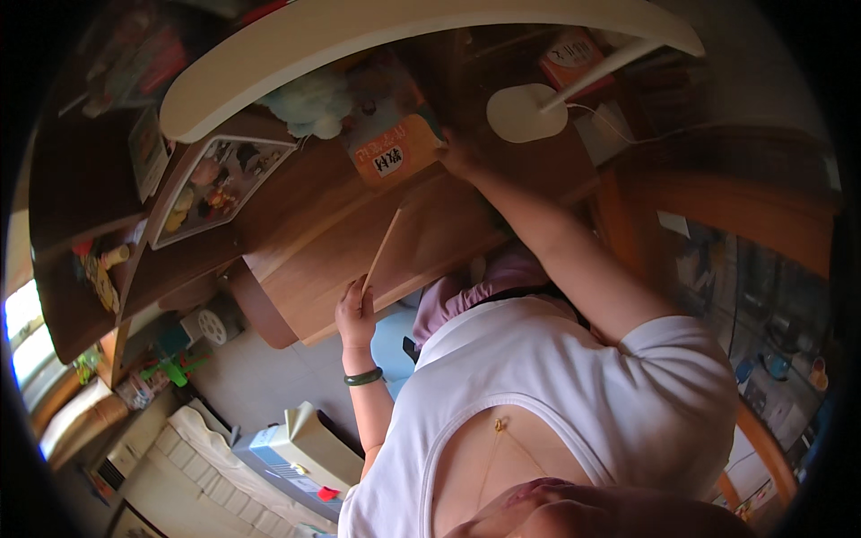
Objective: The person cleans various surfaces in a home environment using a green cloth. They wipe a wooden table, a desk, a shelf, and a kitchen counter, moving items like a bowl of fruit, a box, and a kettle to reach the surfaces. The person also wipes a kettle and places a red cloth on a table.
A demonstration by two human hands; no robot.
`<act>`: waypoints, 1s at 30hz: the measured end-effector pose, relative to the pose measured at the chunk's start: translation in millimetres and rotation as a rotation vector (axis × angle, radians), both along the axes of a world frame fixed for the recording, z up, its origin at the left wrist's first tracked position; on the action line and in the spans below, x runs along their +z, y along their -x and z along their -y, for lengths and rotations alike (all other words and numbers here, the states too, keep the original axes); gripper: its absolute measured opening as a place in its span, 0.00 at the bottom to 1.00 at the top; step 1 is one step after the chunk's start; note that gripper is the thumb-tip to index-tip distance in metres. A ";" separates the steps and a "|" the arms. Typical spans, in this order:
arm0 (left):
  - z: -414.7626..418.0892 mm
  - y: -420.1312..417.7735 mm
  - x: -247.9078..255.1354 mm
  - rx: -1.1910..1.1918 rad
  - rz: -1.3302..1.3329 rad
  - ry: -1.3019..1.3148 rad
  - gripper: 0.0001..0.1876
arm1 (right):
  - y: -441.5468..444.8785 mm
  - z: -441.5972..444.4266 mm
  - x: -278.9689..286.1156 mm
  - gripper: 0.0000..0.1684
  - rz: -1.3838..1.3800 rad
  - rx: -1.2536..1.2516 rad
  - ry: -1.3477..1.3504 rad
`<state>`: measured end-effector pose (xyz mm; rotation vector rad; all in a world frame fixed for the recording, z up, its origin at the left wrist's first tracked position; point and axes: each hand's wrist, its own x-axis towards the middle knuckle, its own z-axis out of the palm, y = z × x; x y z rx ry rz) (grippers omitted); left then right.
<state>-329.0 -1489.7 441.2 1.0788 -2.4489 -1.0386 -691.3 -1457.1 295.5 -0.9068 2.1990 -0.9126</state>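
My left hand (355, 315), with a dark green bangle at its wrist, grips the lower end of a thin, light-brown strip (383, 252) at the front of the wooden desk (303, 262). Whether this is a stick or the edge of a flat board, I cannot tell. Farther back, my right hand (460, 156) reaches across the desk, slightly blurred. Its fingers are closed on the right edge of an orange book (403, 148) that bears writing, and the cover looks curved there. The fingertips are partly hidden.
A white desk lamp arches overhead, its base (527, 113) behind my right hand. A red-orange book (575, 60) lies beyond it. A pale blue plush (313, 101) sits at the back. To the left stands a framed display of small figures (222, 185). A grey box (303, 457) stands lower left.
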 end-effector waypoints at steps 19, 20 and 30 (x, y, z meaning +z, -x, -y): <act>78.0 82.0 74.2 -0.585 0.115 -0.182 0.11 | 12.7 -60.8 186.3 0.17 0.730 0.513 0.261; 75.3 84.0 76.1 -0.597 0.115 -0.112 0.12 | 10.0 -49.5 189.0 0.19 0.795 0.478 0.265; 84.5 20.8 -25.3 0.178 -0.619 -0.976 0.20 | 18.4 -55.9 87.5 0.33 1.156 -0.267 0.254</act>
